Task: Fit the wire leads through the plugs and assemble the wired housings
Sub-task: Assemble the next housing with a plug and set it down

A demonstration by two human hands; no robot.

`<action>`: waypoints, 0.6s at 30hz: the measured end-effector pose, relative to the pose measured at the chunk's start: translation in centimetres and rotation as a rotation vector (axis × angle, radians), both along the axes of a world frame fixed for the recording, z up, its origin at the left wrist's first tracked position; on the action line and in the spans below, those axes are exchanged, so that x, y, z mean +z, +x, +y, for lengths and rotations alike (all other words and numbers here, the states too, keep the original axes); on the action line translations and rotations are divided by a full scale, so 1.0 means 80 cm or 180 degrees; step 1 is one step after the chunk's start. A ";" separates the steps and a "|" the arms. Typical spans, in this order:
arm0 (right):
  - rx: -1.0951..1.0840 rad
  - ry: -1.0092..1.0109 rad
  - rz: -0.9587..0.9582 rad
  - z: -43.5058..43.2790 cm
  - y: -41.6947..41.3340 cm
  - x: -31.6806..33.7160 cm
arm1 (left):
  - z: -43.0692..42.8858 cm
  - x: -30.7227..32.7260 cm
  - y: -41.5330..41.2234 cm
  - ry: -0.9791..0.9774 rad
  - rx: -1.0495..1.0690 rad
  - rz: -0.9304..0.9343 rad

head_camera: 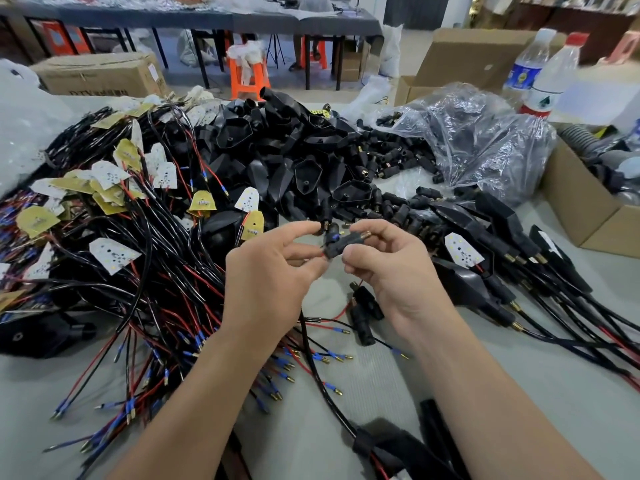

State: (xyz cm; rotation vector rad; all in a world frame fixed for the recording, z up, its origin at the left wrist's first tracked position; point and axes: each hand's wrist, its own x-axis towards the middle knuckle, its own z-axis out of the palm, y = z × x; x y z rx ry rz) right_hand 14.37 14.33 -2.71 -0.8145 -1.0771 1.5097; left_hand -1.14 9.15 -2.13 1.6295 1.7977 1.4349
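Here, just above the grey worktop (367,386), both hands meet on one small black plug (338,247). The left hand (273,275) pinches its left end with thumb and fingers; the right hand (391,268) pinches the other end, where a brass tip shows. A blue-sleeved lead (334,236) sits at the plug. Wired LED boards (114,254) lie heaped to the left, black housings (277,161) behind, wired housings (485,268) to the right

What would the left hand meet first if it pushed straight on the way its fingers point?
The black plug, which the left hand seems to pinch at one end. Just past it is the right hand, gripping the other end.
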 end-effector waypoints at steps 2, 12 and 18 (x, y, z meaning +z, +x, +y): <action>0.0024 0.0093 -0.0220 -0.003 0.000 0.000 | -0.001 -0.002 0.001 0.0023 -0.0054 0.0002; -0.0110 -0.0280 0.0423 0.006 0.013 0.004 | 0.003 0.001 -0.007 -0.0121 -0.0131 0.0510; 0.0119 -0.0374 -0.0058 0.000 0.009 0.004 | 0.006 -0.004 0.000 0.0015 -0.0009 0.0660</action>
